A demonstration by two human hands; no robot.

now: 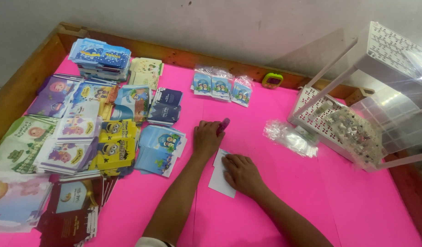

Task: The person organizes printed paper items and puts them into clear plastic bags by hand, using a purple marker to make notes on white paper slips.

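My left hand [207, 137] rests on the pink table top [266, 201] near its middle, closed around a small pink tool [224, 124] whose tip sticks out past my fingers. My right hand [240, 174] lies just in front of it, palm down, pressing on a white paper envelope [218, 182] that lies flat on the table. The two hands are close together but not touching. A stack of blue cartoon envelopes [159, 148] lies just left of my left hand.
Many stacks of colourful printed envelopes [78, 132] cover the left side. Three clear packets of blue cards [220, 85] and a small green gadget [272, 80] sit at the back. Crumpled clear bags [289, 135] and a white perforated rack [357, 110] stand right. A wooden rim [32, 77] borders the table.
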